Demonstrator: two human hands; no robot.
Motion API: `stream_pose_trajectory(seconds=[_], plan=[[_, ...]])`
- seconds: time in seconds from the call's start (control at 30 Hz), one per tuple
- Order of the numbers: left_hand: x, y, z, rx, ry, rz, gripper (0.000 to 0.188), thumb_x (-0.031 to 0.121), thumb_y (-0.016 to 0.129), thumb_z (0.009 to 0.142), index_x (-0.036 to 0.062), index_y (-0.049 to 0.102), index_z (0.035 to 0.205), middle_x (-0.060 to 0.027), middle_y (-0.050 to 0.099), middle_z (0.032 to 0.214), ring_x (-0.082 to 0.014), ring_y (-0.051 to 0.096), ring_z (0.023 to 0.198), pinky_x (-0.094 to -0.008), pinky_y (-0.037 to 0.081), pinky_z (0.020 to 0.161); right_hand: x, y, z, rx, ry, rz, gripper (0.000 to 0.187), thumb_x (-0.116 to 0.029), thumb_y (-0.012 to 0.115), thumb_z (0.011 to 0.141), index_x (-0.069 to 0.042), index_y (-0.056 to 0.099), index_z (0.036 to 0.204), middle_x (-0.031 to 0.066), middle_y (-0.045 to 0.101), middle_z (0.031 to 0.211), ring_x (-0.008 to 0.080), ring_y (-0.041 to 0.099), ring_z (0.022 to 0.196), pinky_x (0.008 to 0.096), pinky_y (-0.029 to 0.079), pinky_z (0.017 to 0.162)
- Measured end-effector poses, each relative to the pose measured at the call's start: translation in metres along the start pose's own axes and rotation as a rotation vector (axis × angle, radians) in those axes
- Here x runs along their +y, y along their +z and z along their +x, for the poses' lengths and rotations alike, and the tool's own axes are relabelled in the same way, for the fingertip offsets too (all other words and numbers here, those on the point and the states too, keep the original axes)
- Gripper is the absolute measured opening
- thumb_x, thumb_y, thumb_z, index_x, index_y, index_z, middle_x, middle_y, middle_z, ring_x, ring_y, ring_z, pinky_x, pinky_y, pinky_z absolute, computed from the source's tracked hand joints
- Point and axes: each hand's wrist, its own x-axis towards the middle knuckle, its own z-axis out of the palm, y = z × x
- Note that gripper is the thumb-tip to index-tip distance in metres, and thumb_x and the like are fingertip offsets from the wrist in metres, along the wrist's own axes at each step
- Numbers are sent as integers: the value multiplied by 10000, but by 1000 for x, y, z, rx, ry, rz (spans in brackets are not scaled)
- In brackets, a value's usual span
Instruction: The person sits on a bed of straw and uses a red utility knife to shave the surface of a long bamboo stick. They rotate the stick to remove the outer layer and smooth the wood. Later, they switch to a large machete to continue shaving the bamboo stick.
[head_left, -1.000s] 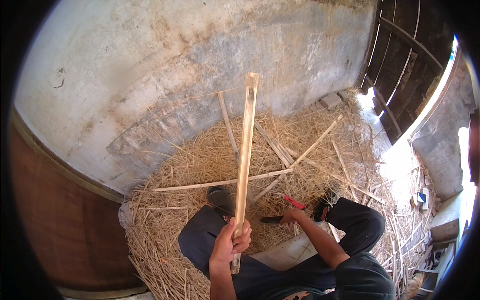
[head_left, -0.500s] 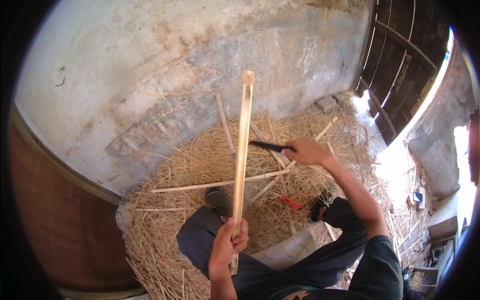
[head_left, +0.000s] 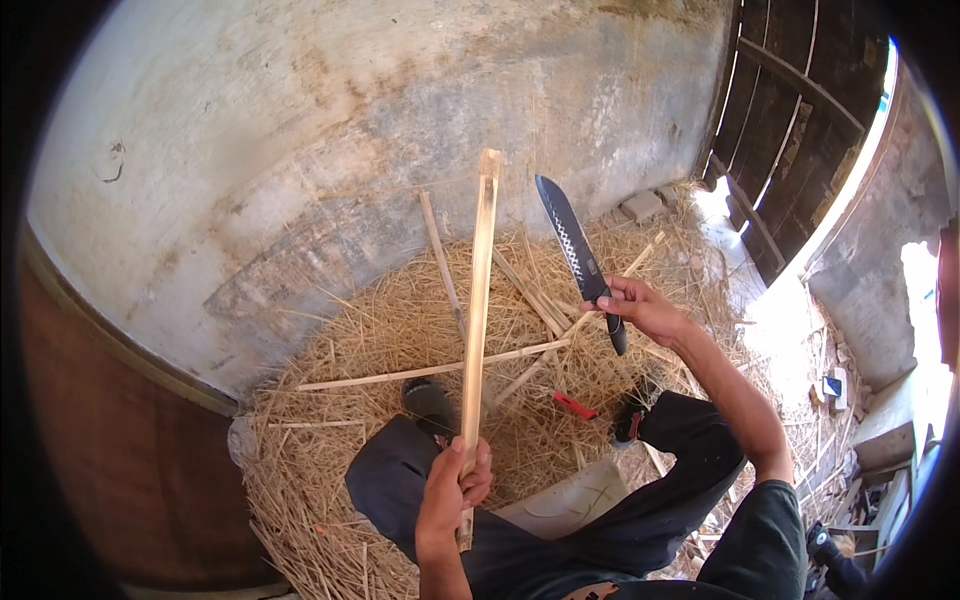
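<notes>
My left hand [head_left: 455, 487] is wrapped round the lower part of a split bamboo strip [head_left: 478, 310], which stands nearly upright above my lap. Its pale inner side shows along the length. To the right, my right hand [head_left: 642, 308] grips a black kitchen knife [head_left: 570, 235] where handle and blade meet. The blade points up and to the left, its flat side with a pale pattern in view, and the handle end sticks out below my fingers. Knife and strip are apart.
Straw-like shavings [head_left: 340, 355] cover the floor, with several bamboo strips lying across them, one long strip [head_left: 430, 372] among them. A red-handled tool [head_left: 575, 405] lies between my feet. A stained wall [head_left: 400, 130] rises ahead; a wooden door [head_left: 790, 120] stands at the far right.
The knife has come away from the strip and turned from pointing left to pointing upward, its flat side now showing. My right hand has shifted slightly right; my left keeps its hold.
</notes>
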Motion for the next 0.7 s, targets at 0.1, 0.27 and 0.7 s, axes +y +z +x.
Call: stream_pose_trajectory(seconds=[0.1, 0.27, 0.7], plan=[[1, 1, 0, 20, 15, 7, 545, 590, 366, 1140, 99, 541, 978, 57, 311, 647, -37, 247, 450, -243, 215, 416, 23, -8, -3, 3, 45, 130, 408, -215, 635, 1092, -39, 565, 1453, 62, 694, 1354, 169, 652, 1280, 324, 490, 1059], [0, 1, 1, 71, 21, 16, 538, 577, 365, 1144, 98, 544, 975, 59, 308, 639, -38, 238, 444, -246, 216, 418, 54, -16, 0, 43, 235, -250, 355, -263, 610, 1110, -47, 603, 1393, 31, 711, 1253, 157, 694, 1161, 320, 507, 1001], [-5, -3, 9, 102, -11, 1, 523, 572, 380, 1143, 102, 543, 981, 59, 316, 642, -38, 249, 448, -242, 217, 423, 115, -10, -2, 81, 172, -653, 313, -355, 699, 1059, -118, 735, 1259, 69, 659, 1248, 206, 584, 1249, 342, 480, 1000]])
